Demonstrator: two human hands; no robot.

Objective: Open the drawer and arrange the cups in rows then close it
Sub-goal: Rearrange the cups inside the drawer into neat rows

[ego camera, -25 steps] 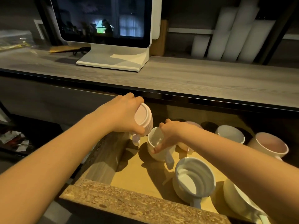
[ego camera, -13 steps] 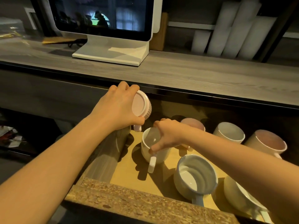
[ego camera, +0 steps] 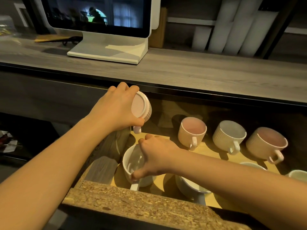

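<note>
The drawer [ego camera: 149, 206] stands open below the counter, with several cups on its yellow floor. My left hand [ego camera: 116, 108] holds a pink ribbed cup [ego camera: 141, 105] tipped on its side above the drawer's back left corner, base toward me. My right hand [ego camera: 156, 156] grips the rim of a white cup [ego camera: 132, 163] at the front left, near the drawer's front edge. Three cups form a back row: a pink cup [ego camera: 191, 131], a white cup [ego camera: 229, 135] and another pink cup [ego camera: 267, 143]. A bluish cup [ego camera: 191, 185] sits partly under my right forearm.
The grey wooden counter [ego camera: 182, 72] overhangs the drawer's back. A white monitor [ego camera: 109, 30] stands on it, with white rolls [ego camera: 240, 30] on the shelf behind. More cup rims [ego camera: 297, 175] show at the drawer's right. Dark shelving with clutter lies at the left.
My right hand has drawn the white cup toward the drawer's front left. My left hand has lifted the pink cup slightly, up toward the counter's edge. The back row is now uncovered.
</note>
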